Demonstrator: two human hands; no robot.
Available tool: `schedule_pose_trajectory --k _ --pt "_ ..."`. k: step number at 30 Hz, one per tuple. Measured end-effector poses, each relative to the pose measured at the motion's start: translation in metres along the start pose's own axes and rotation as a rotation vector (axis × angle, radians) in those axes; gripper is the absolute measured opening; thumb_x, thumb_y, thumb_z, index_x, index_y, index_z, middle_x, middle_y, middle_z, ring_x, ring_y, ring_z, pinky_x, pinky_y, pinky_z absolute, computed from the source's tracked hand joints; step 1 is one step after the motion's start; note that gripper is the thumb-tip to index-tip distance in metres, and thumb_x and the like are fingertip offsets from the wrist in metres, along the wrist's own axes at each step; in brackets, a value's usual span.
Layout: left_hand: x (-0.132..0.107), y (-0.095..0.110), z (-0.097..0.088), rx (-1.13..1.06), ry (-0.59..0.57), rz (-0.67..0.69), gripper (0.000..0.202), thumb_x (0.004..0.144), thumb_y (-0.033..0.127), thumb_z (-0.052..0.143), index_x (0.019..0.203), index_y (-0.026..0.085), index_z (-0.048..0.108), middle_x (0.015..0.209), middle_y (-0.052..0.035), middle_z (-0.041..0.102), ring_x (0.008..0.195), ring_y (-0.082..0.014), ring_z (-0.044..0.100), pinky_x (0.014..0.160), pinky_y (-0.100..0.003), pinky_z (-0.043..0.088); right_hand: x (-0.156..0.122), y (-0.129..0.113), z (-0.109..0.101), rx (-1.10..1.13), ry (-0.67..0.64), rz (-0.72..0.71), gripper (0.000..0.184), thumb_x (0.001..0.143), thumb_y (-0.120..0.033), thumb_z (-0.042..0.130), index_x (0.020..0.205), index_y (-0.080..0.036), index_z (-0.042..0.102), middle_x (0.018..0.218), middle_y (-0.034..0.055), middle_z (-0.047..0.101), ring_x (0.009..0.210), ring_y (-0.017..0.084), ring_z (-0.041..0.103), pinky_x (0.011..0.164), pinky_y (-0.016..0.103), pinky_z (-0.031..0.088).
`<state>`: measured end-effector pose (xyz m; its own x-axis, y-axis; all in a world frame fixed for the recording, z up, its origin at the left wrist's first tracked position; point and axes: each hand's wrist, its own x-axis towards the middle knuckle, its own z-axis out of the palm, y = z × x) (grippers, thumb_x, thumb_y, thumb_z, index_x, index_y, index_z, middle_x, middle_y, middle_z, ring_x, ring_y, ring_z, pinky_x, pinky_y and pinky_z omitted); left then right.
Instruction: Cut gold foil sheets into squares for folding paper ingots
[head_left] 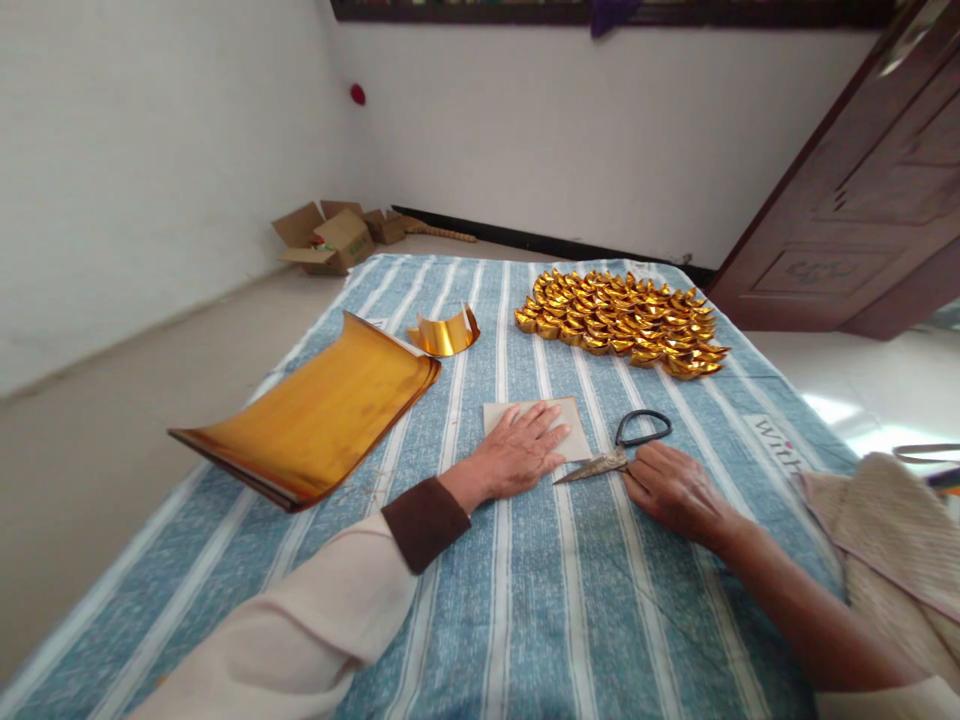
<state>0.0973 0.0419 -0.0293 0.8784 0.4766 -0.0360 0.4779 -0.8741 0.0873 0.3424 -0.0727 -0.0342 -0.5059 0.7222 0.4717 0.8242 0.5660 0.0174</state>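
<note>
My left hand (pixel 521 452) lies flat, fingers stretched out, on a pale square sheet of paper (pixel 576 440) with a thin golden edge. The hand covers much of the sheet. Beside it my right hand (pixel 671 492) is closed on one handle of a pair of scissors (pixel 611 459). The other black loop handle stands out past my fingers. The blades point left, close to the sheet's near right corner. To the left lies a curved stack of large gold foil sheets (pixel 322 410). Beyond it is a smaller curled gold foil piece (pixel 448 333).
Rows of folded gold paper ingots (pixel 619 320) cover the far right of the bed-like surface, under a blue and white striped cloth (pixel 525 600). A beige knitted cloth (pixel 896 530) lies at the right edge. Open cardboard boxes (pixel 326 240) stand on the floor behind.
</note>
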Motion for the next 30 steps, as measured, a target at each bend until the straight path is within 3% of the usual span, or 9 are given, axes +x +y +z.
schedule_pose_trajectory --k 7,16,22,30 --pt "-0.001 0.001 0.000 -0.006 0.004 0.001 0.049 0.102 0.046 0.027 0.145 0.024 0.035 0.156 -0.0075 0.022 0.144 -0.0239 0.013 0.113 -0.046 0.013 -0.012 -0.004 -0.003 0.024 0.006 0.028 0.042 0.103 -0.014 0.034 0.064 -0.018 0.049 0.066 0.0028 0.041 0.062 0.021 0.041 0.059 0.034 0.029" --pt "0.001 0.002 -0.005 -0.013 -0.025 -0.004 0.048 0.103 0.046 0.026 0.144 0.024 0.036 0.156 -0.0081 0.023 0.144 -0.0236 0.013 0.113 -0.046 0.013 0.004 -0.006 0.002 0.001 -0.004 0.007 0.043 0.102 -0.013 0.034 0.063 -0.018 0.049 0.066 0.0033 0.041 0.062 0.021 0.041 0.058 0.033 0.027" --pt "0.001 0.003 -0.007 -0.045 -0.054 -0.017 0.050 0.102 0.046 0.027 0.145 0.023 0.034 0.157 -0.0078 0.020 0.144 -0.0240 0.010 0.114 -0.047 0.011 0.000 -0.011 0.001 0.030 0.006 0.007 0.043 0.102 -0.013 0.035 0.062 -0.018 0.049 0.066 0.0030 0.040 0.061 0.021 0.039 0.057 0.033 0.026" --pt "0.008 -0.006 -0.018 -0.116 -0.186 -0.019 0.051 0.100 0.037 0.029 0.149 0.020 0.027 0.157 -0.0076 0.019 0.144 -0.0219 0.012 0.113 -0.047 0.013 -0.003 -0.013 0.001 0.005 0.005 0.032 0.043 0.102 -0.012 0.036 0.061 -0.018 0.049 0.066 0.0032 0.040 0.062 0.021 0.040 0.057 0.033 0.027"
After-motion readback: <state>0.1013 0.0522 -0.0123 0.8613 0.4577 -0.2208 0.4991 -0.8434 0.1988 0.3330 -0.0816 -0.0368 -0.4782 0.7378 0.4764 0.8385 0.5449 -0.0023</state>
